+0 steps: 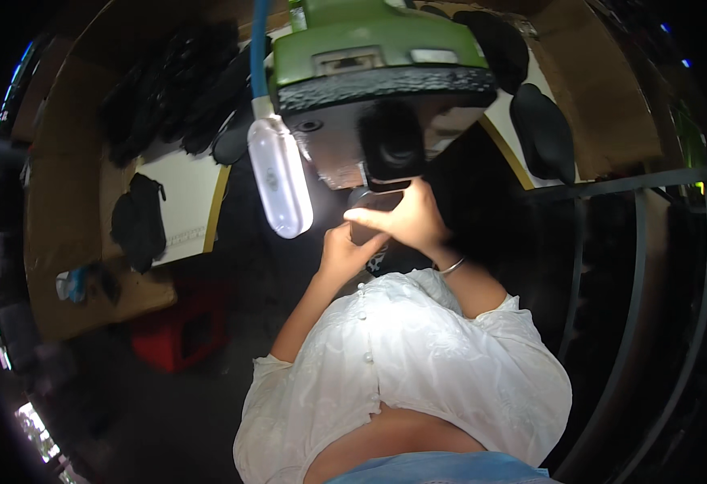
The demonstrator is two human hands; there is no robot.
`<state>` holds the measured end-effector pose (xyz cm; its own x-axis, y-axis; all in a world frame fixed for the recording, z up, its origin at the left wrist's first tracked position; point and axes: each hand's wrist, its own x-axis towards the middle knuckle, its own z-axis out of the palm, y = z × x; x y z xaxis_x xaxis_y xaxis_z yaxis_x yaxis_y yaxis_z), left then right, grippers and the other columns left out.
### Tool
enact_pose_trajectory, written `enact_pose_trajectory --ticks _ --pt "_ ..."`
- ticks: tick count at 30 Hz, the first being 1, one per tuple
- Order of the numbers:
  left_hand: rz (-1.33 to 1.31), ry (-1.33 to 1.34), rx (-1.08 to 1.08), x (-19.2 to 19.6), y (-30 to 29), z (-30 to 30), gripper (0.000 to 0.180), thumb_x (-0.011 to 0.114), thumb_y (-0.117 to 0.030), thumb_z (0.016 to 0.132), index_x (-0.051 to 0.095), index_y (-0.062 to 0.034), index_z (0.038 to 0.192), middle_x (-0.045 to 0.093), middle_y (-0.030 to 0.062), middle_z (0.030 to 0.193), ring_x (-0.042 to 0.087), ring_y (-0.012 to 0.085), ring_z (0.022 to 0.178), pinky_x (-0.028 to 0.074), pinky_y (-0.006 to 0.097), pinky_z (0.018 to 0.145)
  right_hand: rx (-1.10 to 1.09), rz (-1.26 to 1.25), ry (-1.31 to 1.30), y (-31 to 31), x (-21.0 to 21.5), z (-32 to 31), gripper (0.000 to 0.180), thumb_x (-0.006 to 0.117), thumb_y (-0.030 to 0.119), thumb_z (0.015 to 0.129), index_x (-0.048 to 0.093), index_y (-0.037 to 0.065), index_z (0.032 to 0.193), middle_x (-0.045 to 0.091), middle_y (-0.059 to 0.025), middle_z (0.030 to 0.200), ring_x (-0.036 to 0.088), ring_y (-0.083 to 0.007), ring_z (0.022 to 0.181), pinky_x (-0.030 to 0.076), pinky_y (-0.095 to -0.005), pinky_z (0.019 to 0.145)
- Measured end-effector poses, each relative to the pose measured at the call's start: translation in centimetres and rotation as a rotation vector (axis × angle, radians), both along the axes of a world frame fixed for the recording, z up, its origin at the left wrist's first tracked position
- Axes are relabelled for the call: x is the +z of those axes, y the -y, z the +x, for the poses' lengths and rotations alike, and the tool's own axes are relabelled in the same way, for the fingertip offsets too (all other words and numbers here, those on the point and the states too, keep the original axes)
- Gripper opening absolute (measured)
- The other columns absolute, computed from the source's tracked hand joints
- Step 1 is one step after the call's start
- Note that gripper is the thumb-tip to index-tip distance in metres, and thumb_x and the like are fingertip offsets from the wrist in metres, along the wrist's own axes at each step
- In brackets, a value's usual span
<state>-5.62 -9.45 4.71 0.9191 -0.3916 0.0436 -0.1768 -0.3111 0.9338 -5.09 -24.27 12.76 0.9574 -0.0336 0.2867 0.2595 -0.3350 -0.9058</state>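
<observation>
Both hands — left hand, right hand — grasp a dark piece, long axis pointing up under the green machine

A dim workroom surrounds a white worktable edged in yellow. Left of the table stand brown cardboard panels; below it, on the dark floor, sits a red crate. Right of the table runs a dark metal frame.
</observation>
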Motion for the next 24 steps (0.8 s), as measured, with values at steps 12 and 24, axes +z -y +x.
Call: enact_pose_trajectory --ticks 12,24 --pt "0.254 0.371 0.298 -0.1 -4.3 2.8 0.016 0.07 -0.012 0.075 0.066 -0.0042 0.087 0.063 0.0107 0.088 0.06 0.0271 0.081 0.045 0.035 0.077 -1.113 -0.316 0.66 20.1 -2.0 0.3 0.053 0.085 0.022 0.061 0.04 0.007 0.085 0.057 -0.013 0.103 0.053 -0.0247 0.099 0.038 -0.0374 0.089" --pt "0.939 0.131 1.233 0.1 -28.6 10.5 0.078 0.069 -0.047 0.07 0.038 -0.0097 0.131 0.03 0.0292 0.135 0.022 0.0485 0.128 0.026 0.055 0.102 -0.918 -0.357 0.272 28.4 -9.6 -2.5 0.036 0.036 0.023 0.098 0.057 -0.002 0.113 0.05 -0.0142 0.128 0.05 -0.0261 0.114 0.038 -0.031 0.096"
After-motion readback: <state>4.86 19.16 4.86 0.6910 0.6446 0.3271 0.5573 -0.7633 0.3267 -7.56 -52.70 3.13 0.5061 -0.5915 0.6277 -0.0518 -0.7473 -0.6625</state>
